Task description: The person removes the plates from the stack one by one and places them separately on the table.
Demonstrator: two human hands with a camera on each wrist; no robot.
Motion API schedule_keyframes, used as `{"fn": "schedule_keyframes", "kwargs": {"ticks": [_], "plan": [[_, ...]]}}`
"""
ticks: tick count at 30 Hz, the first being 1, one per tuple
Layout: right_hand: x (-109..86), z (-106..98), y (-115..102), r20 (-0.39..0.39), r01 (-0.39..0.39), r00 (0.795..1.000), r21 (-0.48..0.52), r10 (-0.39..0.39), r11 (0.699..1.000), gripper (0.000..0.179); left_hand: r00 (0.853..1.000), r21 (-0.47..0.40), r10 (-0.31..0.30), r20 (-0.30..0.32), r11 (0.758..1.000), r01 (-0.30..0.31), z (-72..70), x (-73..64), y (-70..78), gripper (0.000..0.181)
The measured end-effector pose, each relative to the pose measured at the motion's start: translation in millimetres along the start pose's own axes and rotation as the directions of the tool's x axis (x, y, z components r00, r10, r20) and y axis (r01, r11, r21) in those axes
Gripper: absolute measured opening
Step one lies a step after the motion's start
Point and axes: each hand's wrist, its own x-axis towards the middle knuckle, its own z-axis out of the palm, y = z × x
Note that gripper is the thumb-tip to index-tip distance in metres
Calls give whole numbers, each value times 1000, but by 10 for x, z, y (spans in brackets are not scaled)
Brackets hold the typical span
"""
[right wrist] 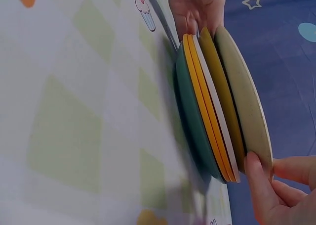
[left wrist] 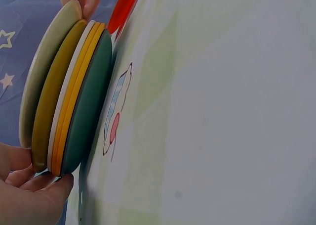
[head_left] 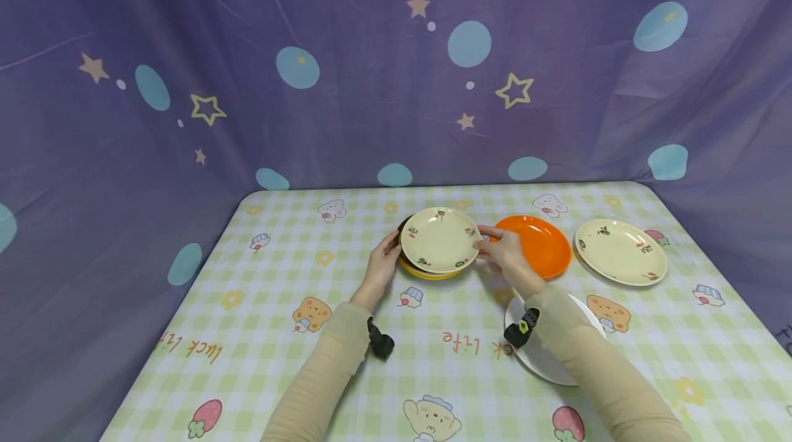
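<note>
1. Purple cloth (head_left: 371, 133) with stars and blue ovals hangs behind my checked table (head_left: 204, 304).
2. Near the middle of its far half is my stack of plates (left wrist: 80, 94): olive, white and two yellow ones above a green plate (left wrist: 96, 79) at the bottom. A cream plate (head_left: 441, 239) lies over them, slightly off-centre to the right; I can't tell whether its base touches the olive one.
3. I take the step in hand to be fitting the cream plate to the stack. The next move would call for squaring its rim with those below, then letting go gently so nothing slides.
4. My right hand (head_left: 504, 253) pinches the cream plate's right rim, thumb and fingers on opposite faces.
5. My left hand (head_left: 380, 267) grips the stack's left edge, its digits parted by about the stack's height.
6. Right of the stack lie an orange plate (head_left: 541, 246) and, farther right, another cream plate (head_left: 621, 252); a white plate (head_left: 540, 358) sits nearer, partly under my right sleeve (head_left: 594, 359).
</note>
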Motion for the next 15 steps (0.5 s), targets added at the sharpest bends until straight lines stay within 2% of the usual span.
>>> {"fn": "schedule_keyframes", "kwargs": {"ticks": [15], "plan": [[-74, -122, -40, 28, -3, 1000, -2, 3, 1000, 48, 1000, -6, 12, 9, 1000, -12, -9, -17, 21, 41]]}}
